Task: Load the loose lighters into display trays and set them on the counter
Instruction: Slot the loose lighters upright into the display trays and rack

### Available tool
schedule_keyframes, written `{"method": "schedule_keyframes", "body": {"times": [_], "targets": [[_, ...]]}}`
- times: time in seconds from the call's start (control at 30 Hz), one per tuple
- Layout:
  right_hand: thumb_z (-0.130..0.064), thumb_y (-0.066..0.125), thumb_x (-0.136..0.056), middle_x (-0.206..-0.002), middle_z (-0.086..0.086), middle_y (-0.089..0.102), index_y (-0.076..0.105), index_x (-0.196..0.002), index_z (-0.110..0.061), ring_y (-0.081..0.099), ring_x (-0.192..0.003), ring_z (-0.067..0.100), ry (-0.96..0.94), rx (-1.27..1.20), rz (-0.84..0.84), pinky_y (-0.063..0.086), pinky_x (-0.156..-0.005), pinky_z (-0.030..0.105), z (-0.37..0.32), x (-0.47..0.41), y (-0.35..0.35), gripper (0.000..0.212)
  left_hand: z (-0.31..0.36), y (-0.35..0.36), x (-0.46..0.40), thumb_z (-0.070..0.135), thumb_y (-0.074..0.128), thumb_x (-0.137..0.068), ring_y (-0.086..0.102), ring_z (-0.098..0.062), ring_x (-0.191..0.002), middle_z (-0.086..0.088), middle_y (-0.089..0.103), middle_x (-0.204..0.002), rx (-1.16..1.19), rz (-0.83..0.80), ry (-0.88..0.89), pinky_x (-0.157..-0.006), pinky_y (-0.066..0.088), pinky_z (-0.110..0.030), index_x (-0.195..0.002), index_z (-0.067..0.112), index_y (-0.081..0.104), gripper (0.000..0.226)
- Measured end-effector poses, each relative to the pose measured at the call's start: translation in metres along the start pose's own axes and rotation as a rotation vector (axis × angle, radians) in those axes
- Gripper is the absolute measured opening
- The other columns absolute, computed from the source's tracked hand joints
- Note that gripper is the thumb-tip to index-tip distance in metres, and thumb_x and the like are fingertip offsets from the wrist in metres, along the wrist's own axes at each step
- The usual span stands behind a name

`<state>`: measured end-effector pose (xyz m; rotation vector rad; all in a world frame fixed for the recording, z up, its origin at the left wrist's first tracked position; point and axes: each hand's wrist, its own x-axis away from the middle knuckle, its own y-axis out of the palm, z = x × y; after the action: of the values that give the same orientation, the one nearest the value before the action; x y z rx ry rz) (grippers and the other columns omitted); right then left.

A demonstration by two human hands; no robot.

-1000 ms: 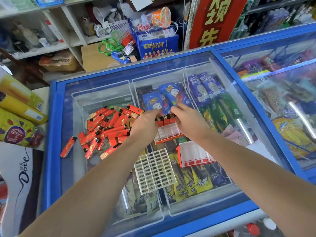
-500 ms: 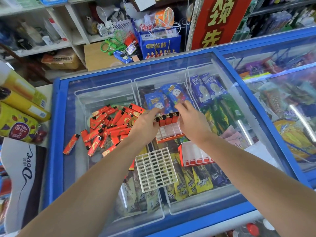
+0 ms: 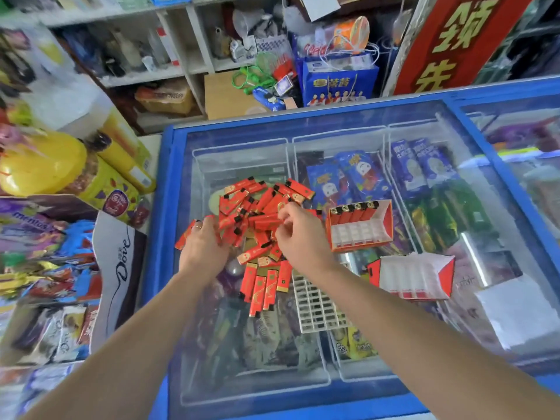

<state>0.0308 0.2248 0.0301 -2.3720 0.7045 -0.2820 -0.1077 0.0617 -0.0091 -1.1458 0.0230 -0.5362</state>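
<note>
Head view: both hands over the pile of lighters [image 3: 260, 219] on the freezer lid [image 3: 424, 140]. Left hand [image 3: 202, 247] laid on the left edge of the pile, fingers bent over a few lighters, probably to gather them; a real grip cannot be told, since the fingertips are hidden among the red bodies. Right hand [image 3: 298, 234] at the right side of the pile, thumb and fingers pinching one lighter, likely to lift it out for loading.

Pile placed to the left of the trays, so a short reach to the right is enough for each piece. Lighters lying flat, long axes in many directions; three lighters [image 3: 263, 287] at the near edge lined up side by side, long axes running toward and away from the person. Pinched lighter roughly crosswise, left to right.

Tray [image 3: 360, 227] just right of the right hand, four lighters [image 3: 353, 212] standing upright in its back row, gold tops up, front cells not filled. Second tray [image 3: 413, 275] nearer and to the right, with no lighters seen in it. White grid [image 3: 318, 304] flat on the lid under the right wrist, partly covered.

Judged progress: early, most lighters not yet loaded.
</note>
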Motion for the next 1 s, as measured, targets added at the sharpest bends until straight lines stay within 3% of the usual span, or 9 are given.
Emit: {"method": "schedule_keyframes", "body": {"times": [0.07,0.13,0.37,0.47,0.63,0.73,0.83,0.9,1.0], "targets": [[-0.010,0.059,-0.092,-0.093,0.000,0.067,0.060,-0.102,-0.013,0.065,-0.084,0.019,0.075,-0.022,-0.073,0.056,-0.076,0.045,-0.008,0.005,0.021,0.010,-0.018,0.000,0.005,0.053,0.058,-0.097,0.062,-0.033,-0.101,-0.007,0.062,-0.108,0.012,-0.054,-0.011,-0.082,0.052,-0.045,-0.125,0.020,0.055,0.044],[-0.013,0.061,-0.092,-0.090,-0.002,0.068,0.059,-0.101,-0.016,0.066,-0.081,0.018,0.114,0.005,-0.114,0.056,-0.074,0.043,-0.012,0.010,0.039,0.010,-0.029,0.001,0.009,0.059,0.054,-0.097,0.063,-0.034,-0.098,-0.007,0.064,-0.108,0.035,-0.084,0.001,-0.081,0.054,-0.050,-0.134,0.023,0.050,0.052],[-0.013,0.060,-0.091,-0.093,-0.002,0.065,0.058,-0.108,-0.019,0.064,-0.083,0.019,0.142,0.093,-0.168,0.056,-0.071,0.043,-0.018,0.018,0.082,0.018,-0.033,0.010,0.006,0.043,0.064,-0.096,0.064,-0.033,-0.086,-0.006,0.062,-0.096,-0.073,-0.093,0.065,-0.063,0.044,-0.039,-0.114,0.017,0.043,0.038],[-0.011,0.058,-0.091,-0.101,0.001,0.066,0.057,-0.120,-0.018,0.066,-0.084,0.021,0.138,0.089,-0.170,0.057,-0.071,0.042,-0.023,0.018,0.092,0.029,-0.034,0.011,0.006,0.037,0.057,-0.100,0.066,-0.037,-0.093,-0.012,0.064,-0.104,-0.106,-0.109,0.122,-0.065,0.042,-0.039,-0.119,0.014,0.043,0.034],[-0.008,0.058,-0.089,-0.106,0.001,0.062,0.055,-0.116,-0.016,0.063,-0.091,0.022,0.082,0.140,-0.070,0.055,-0.075,0.042,-0.035,0.005,0.105,0.028,-0.044,-0.017,0.004,0.029,0.050,-0.101,0.062,-0.042,-0.099,-0.018,0.066,-0.105,0.085,-0.158,0.122,-0.081,0.049,-0.048,-0.112,0.006,0.049,0.025],[-0.002,0.059,-0.087,-0.111,0.003,0.058,0.054,-0.120,-0.015,0.063,-0.089,0.024,0.008,0.201,-0.002,0.055,-0.068,0.039,-0.043,-0.007,0.111,0.035,-0.056,-0.033,0.000,0.021,0.047,-0.102,0.059,-0.045,-0.092,-0.021,0.062,-0.098,0.169,-0.108,0.065,-0.075,0.046,-0.049,-0.102,0.007,0.043,0.015],[0.003,0.062,-0.084,-0.127,0.007,0.055,0.053,-0.136,-0.013,0.059,-0.105,0.026,-0.159,0.379,-0.039,0.055,-0.083,0.038,-0.047,-0.025,0.118,0.056,-0.065,-0.041,-0.014,0.020,0.048,-0.100,0.055,-0.039,-0.084,-0.016,0.057,-0.093,0.156,-0.046,-0.030,-0.072,0.044,-0.046,-0.096,0.008,0.039,0.016],[0.001,0.060,-0.088,-0.141,0.005,0.051,0.048,-0.145,-0.015,0.049,-0.123,0.027,-0.266,0.530,-0.096,0.047,-0.100,0.039,-0.048,-0.039,0.123,0.060,-0.069,-0.042,-0.023,0.020,0.052,-0.098,0.054,-0.036,-0.080,-0.016,0.057,-0.093,0.105,-0.054,-0.017,-0.067,0.040,-0.041,-0.098,0.008,0.039,0.018],[-0.005,0.057,-0.090,-0.147,0.003,0.048,0.043,-0.147,-0.015,0.036,-0.138,0.028,-0.339,0.708,-0.209,0.033,-0.113,0.042,-0.050,-0.056,0.131,0.060,-0.073,-0.036,-0.033,0.023,0.053,-0.101,0.051,-0.032,-0.078,-0.017,0.060,-0.095,-0.032,-0.083,0.025,-0.066,0.037,-0.038,-0.104,0.006,0.042,0.021]]}}
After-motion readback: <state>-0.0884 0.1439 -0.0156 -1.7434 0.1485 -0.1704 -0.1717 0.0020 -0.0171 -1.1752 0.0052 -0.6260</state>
